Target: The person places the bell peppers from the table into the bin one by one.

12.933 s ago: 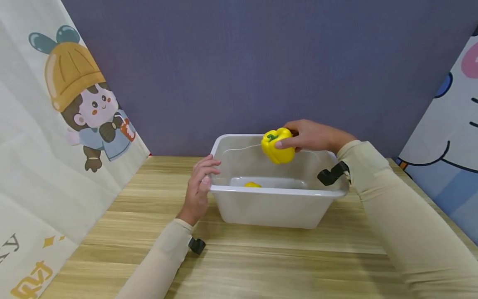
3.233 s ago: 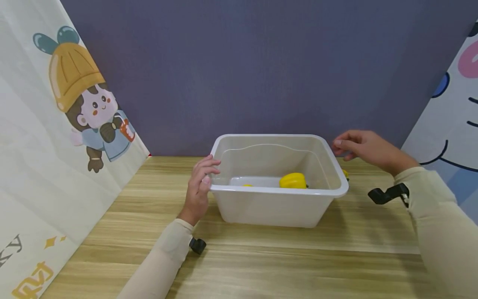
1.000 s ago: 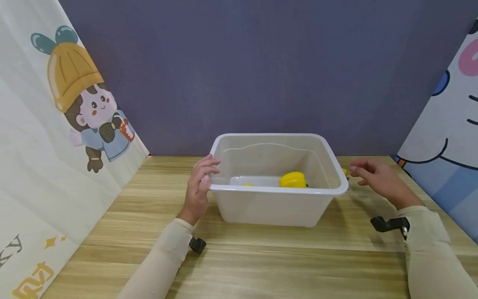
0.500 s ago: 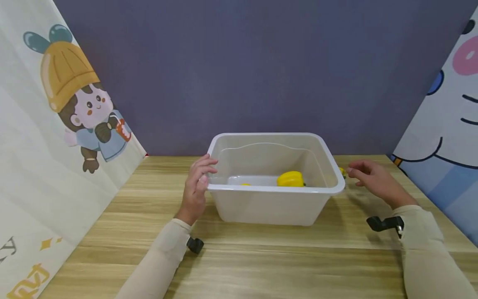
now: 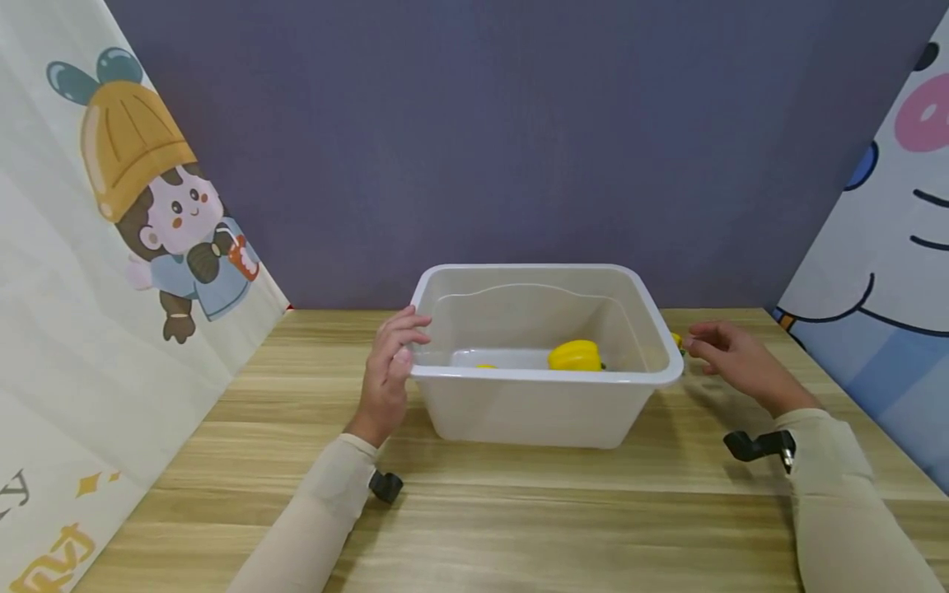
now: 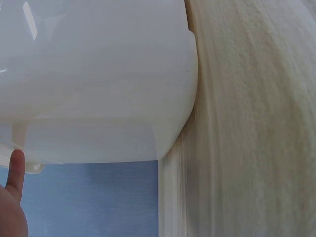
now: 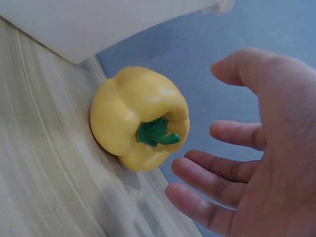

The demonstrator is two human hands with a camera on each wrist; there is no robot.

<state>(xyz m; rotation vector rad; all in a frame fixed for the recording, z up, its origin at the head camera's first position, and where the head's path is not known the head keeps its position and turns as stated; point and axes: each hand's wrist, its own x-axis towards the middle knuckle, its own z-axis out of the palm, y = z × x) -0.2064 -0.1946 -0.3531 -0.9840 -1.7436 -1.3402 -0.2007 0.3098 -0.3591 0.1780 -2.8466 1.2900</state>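
A pale grey plastic bin stands on the table. Inside lies a yellow bell pepper, and left of it the top of another yellow thing shows over the front rim. My left hand rests on the bin's left rim, fingers lightly bent over it. In the left wrist view, one finger touches the bin's wall. Outside the bin, to its right, sits another yellow bell pepper with a green stem. My right hand is beside it, fingers spread and apart from it in the right wrist view.
The wood-grain table ends at a blue-grey wall close behind the bin. Cartoon-printed sheets stand on the left and right.
Since the oldest frame, the yellow bell pepper my right hand held over the bin has gone into it. That hand has moved right, then down beside the outside pepper. Left hand stays at the rim.
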